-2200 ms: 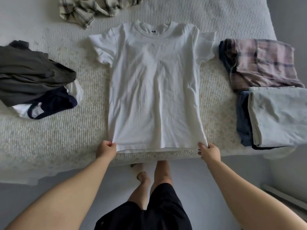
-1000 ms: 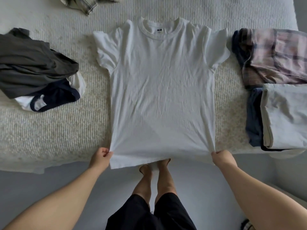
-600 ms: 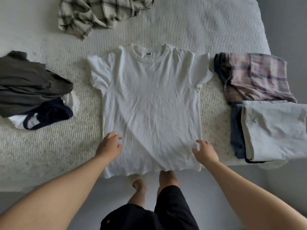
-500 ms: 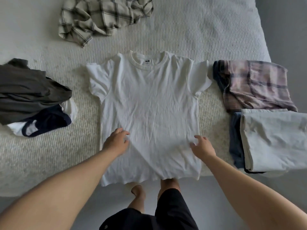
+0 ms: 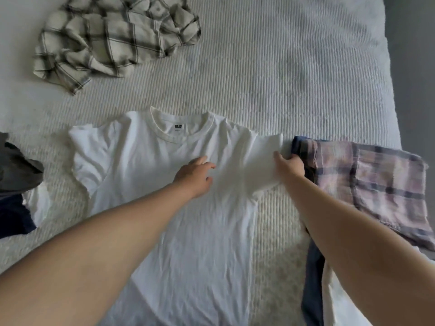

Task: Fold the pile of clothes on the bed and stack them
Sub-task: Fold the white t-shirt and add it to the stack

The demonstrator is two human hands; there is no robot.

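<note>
White T-shirt (image 5: 179, 231) lies face up in the middle of the bed (image 5: 282, 78), collar far, between the folded plaid piece (image 5: 376, 184) on the right and an unfolded heap (image 5: 16, 175) on the left. The right hand (image 5: 288, 165) pinches the right sleeve (image 5: 259, 161), lifted slightly; the left hand (image 5: 196, 175) rests loosely spread on the chest. To fold well, the person should keep that palm as an anchor along the fold line and bring the sleeve across flat, smoothing wrinkles.
</note>
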